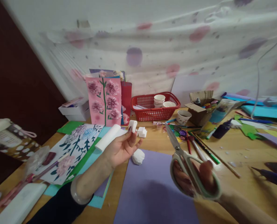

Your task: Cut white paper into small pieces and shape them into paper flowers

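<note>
Between the thumb and fingers of my left hand (123,149) is a small folded piece of white paper (133,125), held up over the table. My right hand (206,175) has its fingers through the handles of a pair of scissors (179,152), whose blades point up and away and look closed. Just below my left hand a crumpled white paper ball (138,156) lies at the top edge of a purple sheet (150,183). Behind it sits a small stack of folded white pieces (142,132). A white paper roll (107,137) lies to the left.
A red basket (150,116) with paper cups stands at the back, beside a pink flower card (105,99). Paint pots (179,133), brushes (215,155) and a dark bottle (222,129) spread along the right. Flower-painted paper (68,152) lies at left.
</note>
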`<action>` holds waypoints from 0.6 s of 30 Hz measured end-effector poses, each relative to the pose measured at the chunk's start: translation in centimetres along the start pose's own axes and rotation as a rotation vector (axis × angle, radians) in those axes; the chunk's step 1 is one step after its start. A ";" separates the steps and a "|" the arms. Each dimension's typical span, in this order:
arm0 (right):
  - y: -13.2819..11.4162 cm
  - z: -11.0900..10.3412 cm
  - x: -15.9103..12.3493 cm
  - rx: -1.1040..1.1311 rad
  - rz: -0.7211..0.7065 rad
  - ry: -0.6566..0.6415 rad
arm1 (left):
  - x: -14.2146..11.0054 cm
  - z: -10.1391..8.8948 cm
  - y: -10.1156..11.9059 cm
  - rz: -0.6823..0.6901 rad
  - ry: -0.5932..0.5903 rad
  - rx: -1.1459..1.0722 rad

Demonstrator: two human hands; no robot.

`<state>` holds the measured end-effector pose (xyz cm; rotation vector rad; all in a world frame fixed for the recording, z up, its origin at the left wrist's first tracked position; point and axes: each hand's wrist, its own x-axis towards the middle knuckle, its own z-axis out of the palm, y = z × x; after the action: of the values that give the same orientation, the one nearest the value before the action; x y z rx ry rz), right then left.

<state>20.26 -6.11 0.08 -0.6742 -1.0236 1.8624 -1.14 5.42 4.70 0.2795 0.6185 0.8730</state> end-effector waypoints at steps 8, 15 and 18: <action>-0.4 2.7 -1.4 0.208 0.171 -0.198 | 0.2 -1.6 -3.2 -0.195 0.010 0.171; -0.4 2.5 -0.9 0.229 0.148 -0.195 | 0.2 -1.7 -3.6 -0.200 0.022 0.193; -0.1 2.3 -0.8 0.272 0.115 -0.236 | 0.2 -1.7 -3.5 -0.186 0.003 0.209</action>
<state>18.87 -7.66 1.41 -0.3654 -0.8683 2.1707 0.10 3.38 1.59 0.4027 0.7284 0.6307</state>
